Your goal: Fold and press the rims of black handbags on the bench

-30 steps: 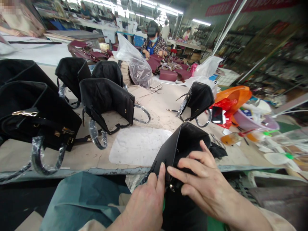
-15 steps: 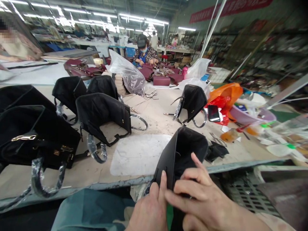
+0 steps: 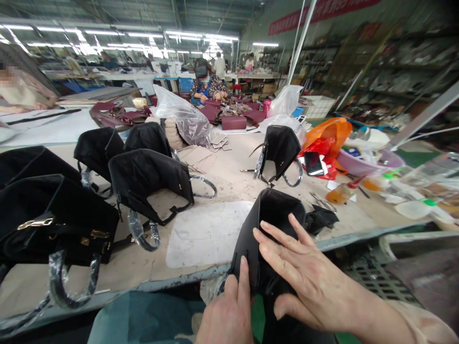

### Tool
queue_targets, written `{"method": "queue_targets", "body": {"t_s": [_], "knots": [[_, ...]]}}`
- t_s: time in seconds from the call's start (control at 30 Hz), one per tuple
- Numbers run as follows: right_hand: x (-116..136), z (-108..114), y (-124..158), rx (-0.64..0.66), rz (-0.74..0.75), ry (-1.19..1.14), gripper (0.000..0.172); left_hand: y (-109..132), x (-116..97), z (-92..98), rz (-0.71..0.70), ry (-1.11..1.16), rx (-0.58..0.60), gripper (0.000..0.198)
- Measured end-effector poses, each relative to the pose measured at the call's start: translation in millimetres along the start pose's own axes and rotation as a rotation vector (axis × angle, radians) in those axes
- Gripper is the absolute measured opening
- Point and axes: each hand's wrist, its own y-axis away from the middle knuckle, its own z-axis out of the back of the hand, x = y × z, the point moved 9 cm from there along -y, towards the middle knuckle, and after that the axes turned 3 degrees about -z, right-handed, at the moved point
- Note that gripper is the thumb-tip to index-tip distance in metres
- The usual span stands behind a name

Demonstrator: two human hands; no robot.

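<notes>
A black handbag [image 3: 245, 239] sits tilted at the table's front edge with its mouth facing up. My left hand [image 3: 229, 306] grips its near left side, index finger stretched along the outer panel and the other fingers curled. What lies under those curled fingers is hidden. My right hand [image 3: 301, 272] has its fingers spread, laid across the near rim and opening of the bag with nothing held. Just beyond stands a smaller-looking black bag [image 3: 281, 148] with plastic-wrapped handles. To the left is another open black bag [image 3: 150, 177], its handles also wrapped in clear film.
More black bags crowd the left, one with a gold clasp [image 3: 36, 223]. A pale sheet [image 3: 206, 234] lies beside the handbag. Toward the right are a phone [image 3: 313, 164], a purple basin [image 3: 380, 162] and an orange bottle [image 3: 340, 193]. A crate [image 3: 373, 277] stands below the table edge.
My right hand has gone from partly bent fingers near my left hand to spread fingers over the bag's rim. My left hand keeps its hold. The camera view has shifted slightly.
</notes>
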Motion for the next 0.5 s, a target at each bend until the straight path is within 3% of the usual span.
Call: {"method": "queue_targets", "body": {"t_s": [0.33, 0.4, 0.5], "knots": [[44, 11, -1, 0.141, 0.195, 0.014, 0.039, 3, -1, -10.0, 0.042, 0.1, 0.052, 0.086], [43, 10, 0, 0.13, 0.201, -0.023, 0.044, 3, 0, -12.1, 0.049, 0.112, 0.076, 0.085], [21, 11, -1, 0.049, 0.101, -0.071, 0.075, 2, 0, -9.1, 0.031, 0.07, 0.086, 0.08]]}}
